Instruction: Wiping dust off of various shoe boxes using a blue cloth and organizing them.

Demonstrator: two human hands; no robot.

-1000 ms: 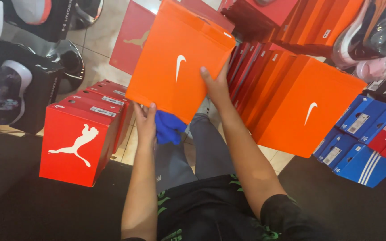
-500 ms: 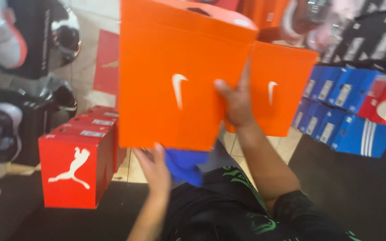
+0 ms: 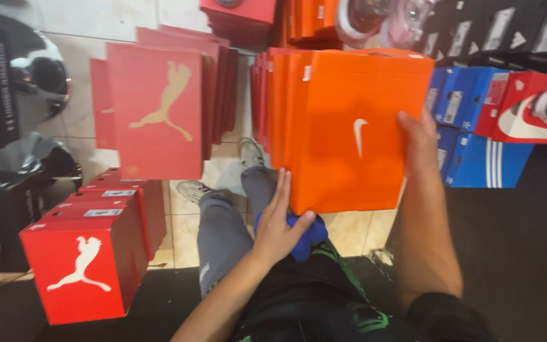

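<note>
The orange shoebox (image 3: 359,130) is held upright in the air just above the person's lap, at the middle of the view, its broad face with a white mark turned toward the camera. The right hand (image 3: 420,136) grips its edge at three o'clock, fingers wrapped behind and the thumb over the front; the left hand (image 3: 280,225) props the lower corner at seven o'clock, fingers spread nearly flat against the box and a blue cloth (image 3: 302,237) bunched under the palm. Directly behind the box, toward eleven o'clock, a row of like orange boxes (image 3: 273,107) stands on edge on the tiled floor (image 3: 71,25). At nine o'clock red lids (image 3: 156,111) lean upright, and at eight o'clock red boxes (image 3: 87,253) with a white leaping-animal mark sit in a line. Blue boxes (image 3: 476,161) lie at three o'clock, and black boxes (image 3: 489,28) at one o'clock. The person's grey-trousered legs (image 3: 223,221) stretch out beneath the box toward twelve o'clock. The hold looks thin to me: the left hand only presses and is shared with the cloth, so the lower corner could slip off the palm and the box swing down. A swing toward eleven o'clock could knock the standing orange row over, and a loose lid might gape open.
</note>
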